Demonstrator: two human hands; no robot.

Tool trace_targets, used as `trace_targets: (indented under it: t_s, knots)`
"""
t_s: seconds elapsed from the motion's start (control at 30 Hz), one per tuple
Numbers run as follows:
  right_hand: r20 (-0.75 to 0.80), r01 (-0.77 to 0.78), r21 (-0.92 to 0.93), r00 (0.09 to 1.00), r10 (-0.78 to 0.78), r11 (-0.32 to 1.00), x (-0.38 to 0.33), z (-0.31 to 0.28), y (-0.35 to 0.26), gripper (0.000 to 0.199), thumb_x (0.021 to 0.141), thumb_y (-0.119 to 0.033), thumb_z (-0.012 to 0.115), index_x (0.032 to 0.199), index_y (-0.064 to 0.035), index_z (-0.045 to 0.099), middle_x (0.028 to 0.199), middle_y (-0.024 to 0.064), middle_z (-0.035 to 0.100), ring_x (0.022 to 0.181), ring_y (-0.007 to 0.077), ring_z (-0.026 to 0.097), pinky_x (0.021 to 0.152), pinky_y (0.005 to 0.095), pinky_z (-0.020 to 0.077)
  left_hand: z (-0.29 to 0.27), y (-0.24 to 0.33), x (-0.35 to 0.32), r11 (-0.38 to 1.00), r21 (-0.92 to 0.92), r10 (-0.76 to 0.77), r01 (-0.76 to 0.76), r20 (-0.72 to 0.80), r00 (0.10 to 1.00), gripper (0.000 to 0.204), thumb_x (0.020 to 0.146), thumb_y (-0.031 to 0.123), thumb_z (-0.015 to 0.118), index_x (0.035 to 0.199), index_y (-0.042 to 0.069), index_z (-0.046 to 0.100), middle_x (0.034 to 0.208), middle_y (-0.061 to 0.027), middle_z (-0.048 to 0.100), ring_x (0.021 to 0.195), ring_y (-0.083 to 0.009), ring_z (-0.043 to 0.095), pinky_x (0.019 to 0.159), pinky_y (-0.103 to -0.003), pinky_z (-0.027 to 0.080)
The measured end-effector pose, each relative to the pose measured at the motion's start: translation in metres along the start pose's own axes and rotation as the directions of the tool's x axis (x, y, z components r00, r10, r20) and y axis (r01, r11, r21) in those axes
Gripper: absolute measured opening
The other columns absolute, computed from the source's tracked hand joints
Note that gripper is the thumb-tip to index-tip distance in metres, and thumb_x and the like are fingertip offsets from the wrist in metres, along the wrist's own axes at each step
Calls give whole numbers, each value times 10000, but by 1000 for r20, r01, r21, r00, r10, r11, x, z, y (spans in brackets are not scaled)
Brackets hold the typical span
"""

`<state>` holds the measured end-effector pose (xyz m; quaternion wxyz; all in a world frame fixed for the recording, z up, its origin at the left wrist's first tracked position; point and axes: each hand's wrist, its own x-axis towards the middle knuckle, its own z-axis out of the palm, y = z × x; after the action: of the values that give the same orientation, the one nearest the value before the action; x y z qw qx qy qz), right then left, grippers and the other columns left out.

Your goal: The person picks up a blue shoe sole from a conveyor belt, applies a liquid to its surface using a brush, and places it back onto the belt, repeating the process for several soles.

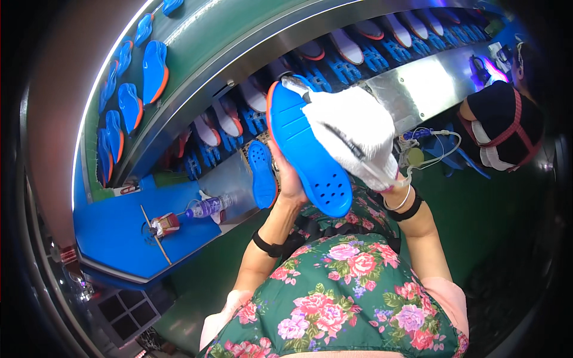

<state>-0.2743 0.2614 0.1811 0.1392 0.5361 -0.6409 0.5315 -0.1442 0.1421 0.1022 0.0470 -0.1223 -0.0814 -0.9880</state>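
A blue shoe insole (304,134) with an orange-red edge and a cluster of holes at its near end is held up in front of me. My left hand (288,179) grips it from below and along its left side, most fingers hidden behind it. My right hand (355,122), in a white knitted glove, presses over the insole's upper right side with its fingers closed. A pale greyish piece (295,86) shows at the glove's tip, too unclear to name. Beside my left hand, a second blue insole (261,173) stands against the machine's metal ledge.
Ahead, a curved conveyor carries rows of shoe soles (346,46) on blue holders. More blue insoles (155,71) lie on a green belt at left. A blue table (125,232) bears a purple-labelled bottle (209,206) and a stick. Another person (504,119) is at right.
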Motion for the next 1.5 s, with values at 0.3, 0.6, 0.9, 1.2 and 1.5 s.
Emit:
trace_targets:
  t_s: [0.3, 0.6, 0.9, 1.2, 1.5]
  knots:
    - [-34, -115, 85, 992, 119, 990, -2, 7, -10, 267, 754, 15, 828, 1009, -46, 777, 1053, 130, 768, 823, 248, 732, 740, 362, 583, -17, 9, -7, 973, 228, 68, -14, -229, 971, 1029, 896, 903, 285, 1571, 130, 369, 1502, -118, 526, 1358, -309, 530, 1142, -503, 437]
    - [23, -67, 289, 998, 63, 955, -18, 15, -4, 235, 745, -36, 838, 973, -80, 803, 993, 107, 785, 841, 259, 740, 743, 359, 583, -22, 30, -12, 779, 608, 276, 154, -552, 787, 1068, 883, 906, 326, 1632, 149, 246, 1584, -119, 437, 1397, -324, 488, 1170, -512, 410]
    - [108, -98, 392, 992, 60, 915, -43, 14, -9, 204, 770, -74, 836, 968, -116, 813, 1004, 80, 790, 856, 258, 741, 771, 374, 580, -37, 47, -10, 972, 230, 13, 54, -281, 960, 1233, 740, 1014, 369, 1469, 21, 402, 1137, -252, 675, 998, -350, 707, 893, -490, 603]
    - [162, -39, 374, 987, -24, 927, -55, 21, -17, 317, 786, -102, 839, 1095, -150, 785, 1080, 39, 767, 855, 229, 714, 760, 352, 591, -47, 54, -4, 957, 288, 57, 9, -221, 974, 1193, 720, 1028, 377, 1323, 6, 504, 1015, -197, 660, 843, -327, 673, 750, -466, 591]
    - [147, -72, 360, 989, 20, 930, -72, 31, -26, 311, 763, -58, 840, 1063, -120, 789, 1060, 81, 772, 840, 261, 728, 727, 369, 582, -43, 61, -1, 981, 186, 97, -54, -228, 969, 1148, 709, 1028, 384, 1080, -35, 613, 906, -157, 678, 862, -292, 645, 857, -416, 555]
